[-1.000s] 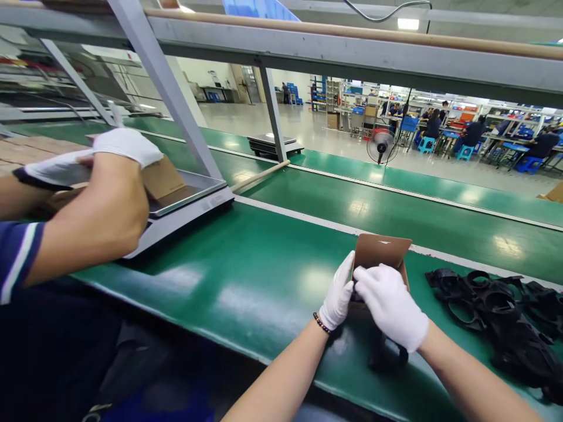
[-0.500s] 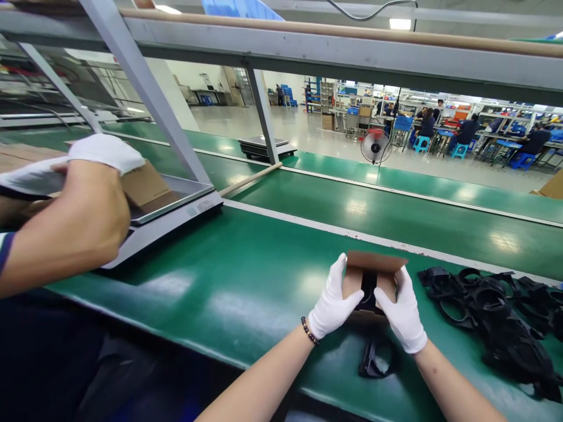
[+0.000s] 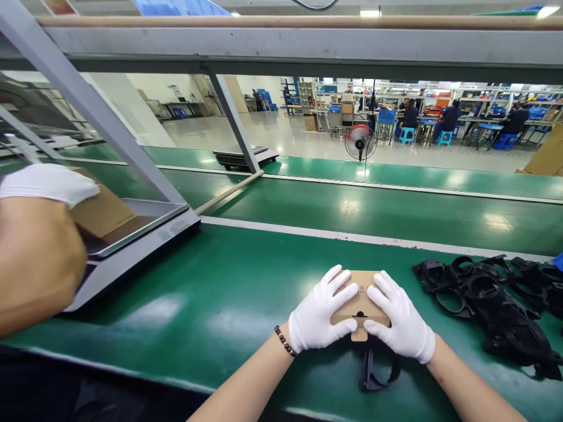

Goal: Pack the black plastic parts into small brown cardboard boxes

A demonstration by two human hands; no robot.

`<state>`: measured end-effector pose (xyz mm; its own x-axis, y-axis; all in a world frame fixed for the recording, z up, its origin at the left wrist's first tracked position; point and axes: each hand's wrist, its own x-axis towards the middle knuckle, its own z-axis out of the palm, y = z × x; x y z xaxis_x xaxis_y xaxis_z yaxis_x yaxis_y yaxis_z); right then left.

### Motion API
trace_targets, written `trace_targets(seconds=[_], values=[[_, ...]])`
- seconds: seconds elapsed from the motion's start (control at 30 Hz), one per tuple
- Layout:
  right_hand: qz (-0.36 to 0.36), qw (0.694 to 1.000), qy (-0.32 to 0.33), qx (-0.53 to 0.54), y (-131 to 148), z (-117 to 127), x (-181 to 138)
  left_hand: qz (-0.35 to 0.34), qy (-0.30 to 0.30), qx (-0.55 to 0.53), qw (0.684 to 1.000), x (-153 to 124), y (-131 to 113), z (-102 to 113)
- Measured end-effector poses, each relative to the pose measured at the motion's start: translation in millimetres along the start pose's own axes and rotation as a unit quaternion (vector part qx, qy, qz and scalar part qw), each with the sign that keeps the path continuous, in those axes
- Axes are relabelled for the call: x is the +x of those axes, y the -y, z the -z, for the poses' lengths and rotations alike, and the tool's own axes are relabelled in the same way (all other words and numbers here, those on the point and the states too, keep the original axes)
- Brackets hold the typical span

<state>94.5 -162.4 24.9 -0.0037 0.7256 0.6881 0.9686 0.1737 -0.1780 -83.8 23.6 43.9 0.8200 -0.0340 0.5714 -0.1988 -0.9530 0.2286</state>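
Two gloved hands press on one small cardboard box (image 3: 359,302): your left hand (image 3: 320,313) lies flat over its left side, your right hand (image 3: 401,319) over its right side, fingers spread and resting on the closed lid. The box sits on the green bench (image 3: 246,281), with its front tab tucked between your hands. Just in front of the box, nearer you, a black plastic part (image 3: 373,370) lies partly under your right wrist. To the right of the box lies a heap of black plastic parts (image 3: 488,305). Well left of the box, a co-worker's gloved hand (image 3: 46,183) holds another cardboard box (image 3: 103,211) over a weighing scale (image 3: 141,234).
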Motion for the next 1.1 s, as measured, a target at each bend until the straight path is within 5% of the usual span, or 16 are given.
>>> trace_targets(seconds=[0.2, 0.4, 0.67, 0.87, 1.1], values=[[0.043, 0.996, -0.078, 0.030, -7.6, 4.3, 17.9, 0.041, -0.056, -0.011, 0.998, -0.4, 7.6, -3.9], [0.037, 0.999, 0.011, 0.006, 0.2, 11.0, 15.8, 0.133, -0.057, -0.104, 0.984, -12.4, -6.1, -16.8], [0.094, 0.993, 0.071, -0.020, 25.0, 11.1, 18.0, 0.354, -0.146, -0.269, 0.884, -8.8, -22.5, -41.2], [-0.004, 0.993, -0.095, -0.069, 40.5, -17.8, 16.2, 0.371, -0.147, -0.330, 0.856, -5.7, -24.1, -40.6], [0.037, 0.998, -0.006, 0.045, 33.1, -8.1, 20.7, 0.345, -0.162, -0.303, 0.873, -6.2, -23.5, -44.9]])
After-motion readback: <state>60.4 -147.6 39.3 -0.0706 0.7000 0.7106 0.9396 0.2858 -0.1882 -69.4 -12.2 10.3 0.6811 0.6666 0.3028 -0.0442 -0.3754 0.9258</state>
